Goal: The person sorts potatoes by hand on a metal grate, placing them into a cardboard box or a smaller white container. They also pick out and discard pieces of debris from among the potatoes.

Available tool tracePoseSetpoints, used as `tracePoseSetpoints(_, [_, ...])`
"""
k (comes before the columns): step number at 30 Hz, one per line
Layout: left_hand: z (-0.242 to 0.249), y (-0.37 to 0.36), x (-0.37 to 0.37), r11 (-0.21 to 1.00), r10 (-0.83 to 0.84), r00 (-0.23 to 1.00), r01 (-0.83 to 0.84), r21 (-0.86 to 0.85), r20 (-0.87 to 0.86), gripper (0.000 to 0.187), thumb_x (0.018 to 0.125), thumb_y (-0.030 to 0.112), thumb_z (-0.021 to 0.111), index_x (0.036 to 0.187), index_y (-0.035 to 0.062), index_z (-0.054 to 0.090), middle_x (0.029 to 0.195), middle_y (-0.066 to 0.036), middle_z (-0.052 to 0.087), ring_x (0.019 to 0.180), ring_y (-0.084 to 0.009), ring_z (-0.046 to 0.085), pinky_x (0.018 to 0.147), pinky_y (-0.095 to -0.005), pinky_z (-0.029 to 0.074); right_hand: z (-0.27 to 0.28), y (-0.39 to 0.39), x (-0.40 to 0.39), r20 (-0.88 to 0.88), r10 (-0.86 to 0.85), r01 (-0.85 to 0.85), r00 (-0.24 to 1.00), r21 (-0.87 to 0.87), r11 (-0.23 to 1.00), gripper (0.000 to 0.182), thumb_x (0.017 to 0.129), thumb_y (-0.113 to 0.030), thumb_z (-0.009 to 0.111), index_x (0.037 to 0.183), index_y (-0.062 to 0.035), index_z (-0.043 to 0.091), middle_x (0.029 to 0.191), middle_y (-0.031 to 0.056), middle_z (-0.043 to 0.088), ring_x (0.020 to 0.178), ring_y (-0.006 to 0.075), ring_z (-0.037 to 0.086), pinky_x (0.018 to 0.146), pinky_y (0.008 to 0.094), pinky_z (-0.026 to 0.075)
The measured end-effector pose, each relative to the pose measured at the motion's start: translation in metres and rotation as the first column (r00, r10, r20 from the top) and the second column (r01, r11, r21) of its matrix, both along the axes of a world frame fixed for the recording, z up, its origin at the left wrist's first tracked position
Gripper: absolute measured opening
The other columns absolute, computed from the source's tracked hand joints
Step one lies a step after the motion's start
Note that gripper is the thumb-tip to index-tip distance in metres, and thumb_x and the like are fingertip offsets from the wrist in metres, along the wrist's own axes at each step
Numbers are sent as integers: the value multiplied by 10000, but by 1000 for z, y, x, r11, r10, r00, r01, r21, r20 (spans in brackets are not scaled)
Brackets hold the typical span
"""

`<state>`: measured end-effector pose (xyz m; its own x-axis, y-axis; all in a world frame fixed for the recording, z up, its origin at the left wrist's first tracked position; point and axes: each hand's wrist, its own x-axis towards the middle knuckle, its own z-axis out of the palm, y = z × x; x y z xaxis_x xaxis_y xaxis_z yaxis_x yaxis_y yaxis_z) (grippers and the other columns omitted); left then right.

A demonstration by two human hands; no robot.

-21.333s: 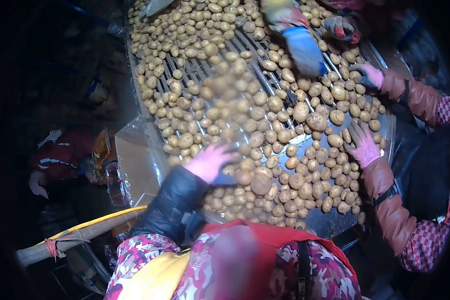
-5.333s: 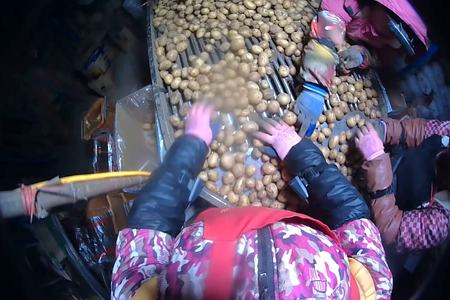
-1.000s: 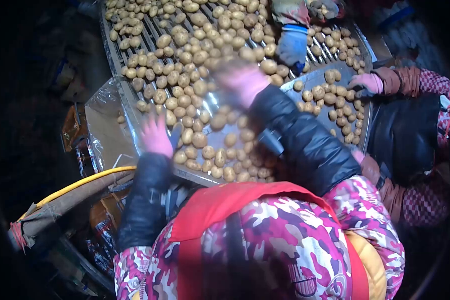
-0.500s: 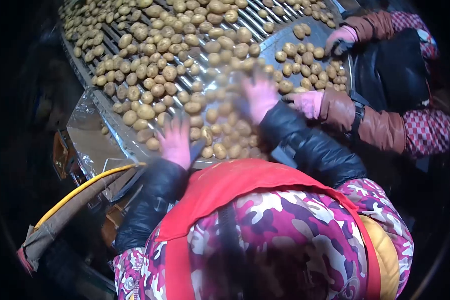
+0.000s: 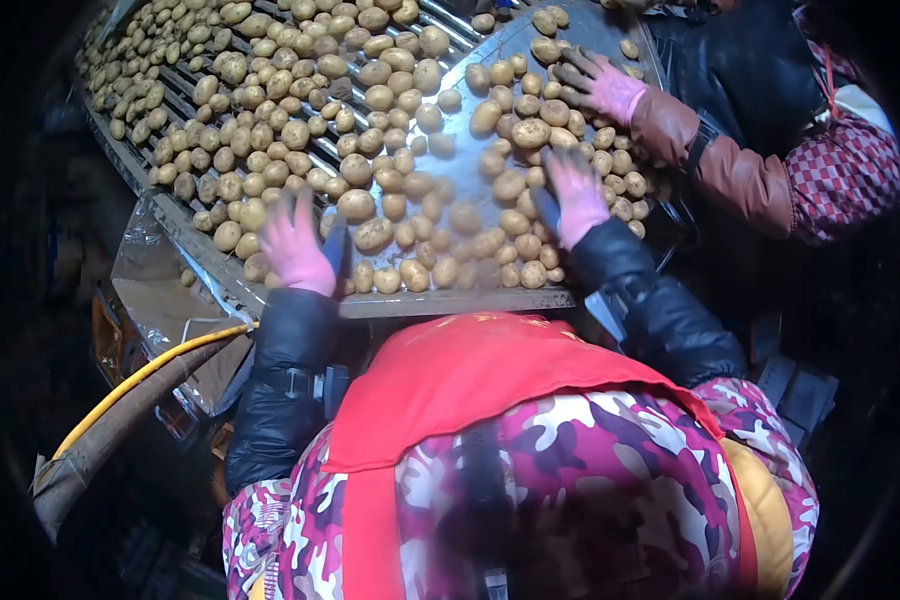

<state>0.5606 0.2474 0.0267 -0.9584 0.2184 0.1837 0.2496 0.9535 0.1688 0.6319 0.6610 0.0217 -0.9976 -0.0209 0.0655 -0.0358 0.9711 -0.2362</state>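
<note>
My left hand (image 5: 300, 248), in a pink glove with a dark palm side, lies over the near left part of the potatoes (image 5: 374, 234) with its fingers spread and its thumb pointing up. Gloved the same way, my right hand (image 5: 577, 203) is among the potatoes on the right side of the metal table (image 5: 465, 95), its fingers stretched forward and touching some of them. Neither hand grips a potato that I can see. Between the hands, several potatoes are smeared by motion.
A roller conveyor (image 5: 175, 80) carries many potatoes at the far left. At the right, a co-worker's pink-gloved hand (image 5: 605, 88) rests on potatoes. A yellow-edged hose or pipe (image 5: 135, 385) curves along the left, near a plastic-covered box (image 5: 160, 285). The table's near edge (image 5: 460, 302) runs before my red apron.
My left hand has shifted left and my right hand right, so they stand farther apart. More bare metal shows between the potatoes. The co-worker's upper hand moved left; their lower hand is gone from sight.
</note>
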Motion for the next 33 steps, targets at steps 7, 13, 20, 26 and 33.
tracePoseSetpoints(7, [34,115,-64,850,-527,846,526,29,87,360,913,154,657,1273,153,670,1227,-120,708,1142,-333,660,952,-467,529,34,-54,66,186,293,-292,938,-32,956,586,931,-340,670,1442,-85,536,1542,179,481,1484,418,365,1194,641,272])
tracePoseSetpoints(13, [28,175,-96,867,-323,878,424,-261,354,285,1019,122,475,1259,94,626,1094,-175,738,1057,-362,725,845,-501,587,29,-36,107,128,492,-477,861,-135,869,470,924,-305,666,1329,-71,622,1471,152,545,1453,387,414,1180,621,304])
tracePoseSetpoints(20, [13,124,-97,737,-359,727,-164,655,586,432,951,200,761,1354,79,664,1038,-99,747,909,-189,712,784,-337,575,39,-14,127,127,260,-244,957,-129,961,509,933,-267,673,1393,-73,575,1493,181,519,1447,400,427,1213,608,272])
tracePoseSetpoints(26, [44,37,-39,-138,-343,746,-642,754,572,397,1064,155,574,1451,66,559,1306,-115,652,1090,-151,661,869,-299,586,11,-19,24,97,293,-293,951,-13,956,558,949,-334,681,1468,-194,529,1579,138,445,1498,396,378,1205,679,253])
tracePoseSetpoints(33, [13,-42,51,-105,-357,806,-536,838,471,480,1054,9,517,1528,-30,459,1449,-204,552,1154,-241,653,984,-345,594,10,-25,-72,-1,-20,20,1000,112,994,532,1038,-430,519,1516,-199,501,1627,107,420,1545,330,318,1220,633,246])
